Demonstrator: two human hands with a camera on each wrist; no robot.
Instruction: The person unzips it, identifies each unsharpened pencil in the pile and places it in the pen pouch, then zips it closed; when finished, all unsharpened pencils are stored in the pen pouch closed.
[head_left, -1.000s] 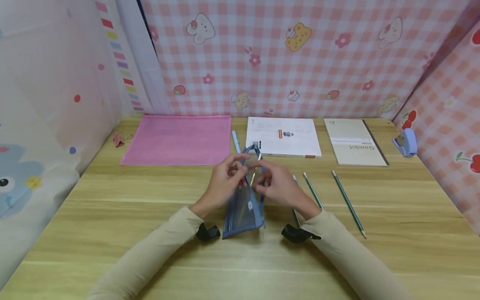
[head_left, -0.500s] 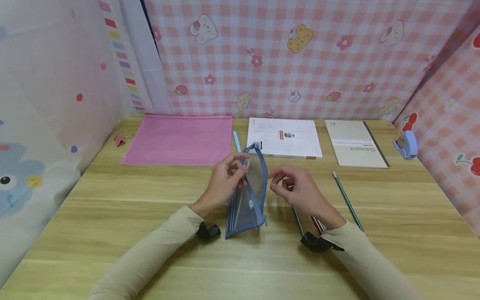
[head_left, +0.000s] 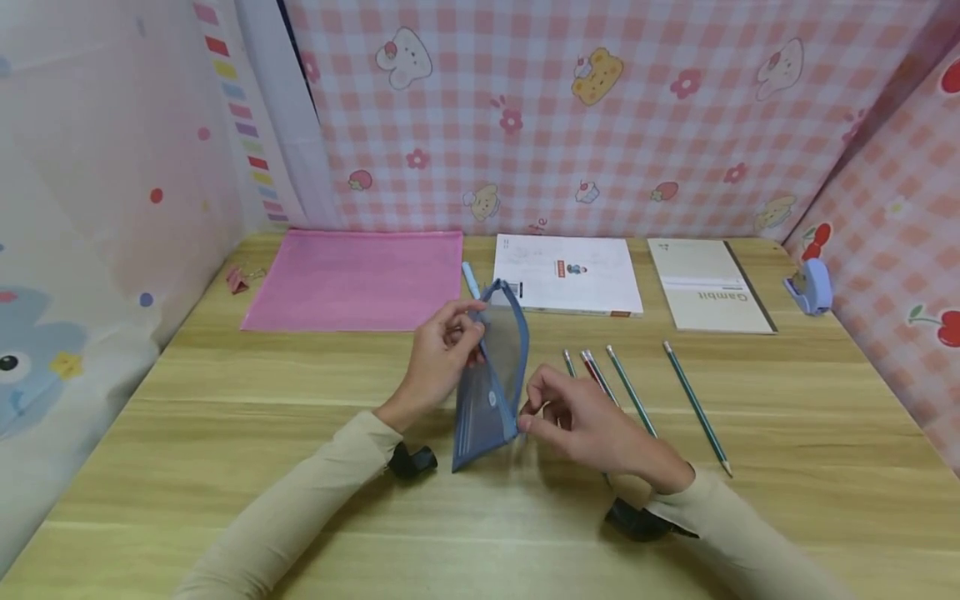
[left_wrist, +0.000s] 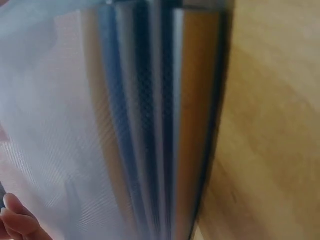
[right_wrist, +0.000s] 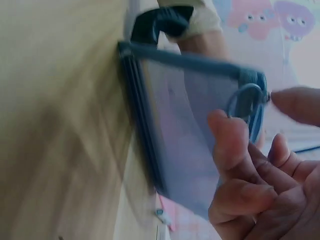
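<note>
Nearest to us, our two forearms in beige sleeves reached forward over the wooden desk (head_left: 225,433), each with a small black camera strapped at the wrist. Our right hand (head_left: 581,421) hovered low by the bottom right edge of a blue mesh pencil pouch (head_left: 491,392), fingers curled, thumb and forefinger close together at the pouch's edge — whether they actually pinched the zipper pull we could not tell, since the wrist view was blurred. Our left hand (head_left: 442,358) gripped the upper part of the pouch, fingers wrapped round its top edge and holding it upright and tilted, its lower end resting on the desk.

Through the mesh, the left wrist view showed long pencil-like shafts already inside. To work the zipper well, we judged, the left hand should keep the fabric taut while the right draws steadily along the teeth, without letting the pouch fold.

Just right of the hands lay several green pencils (head_left: 626,387) — loose on the desk. Farther back lay a pink zip folder (head_left: 352,279), a light blue pen (head_left: 470,279), a white booklet (head_left: 570,275), and a beige notebook (head_left: 708,283). A small blue stapler-like item (head_left: 810,287) sat at the far right, a pink binder clip (head_left: 238,279) at the far left.
</note>
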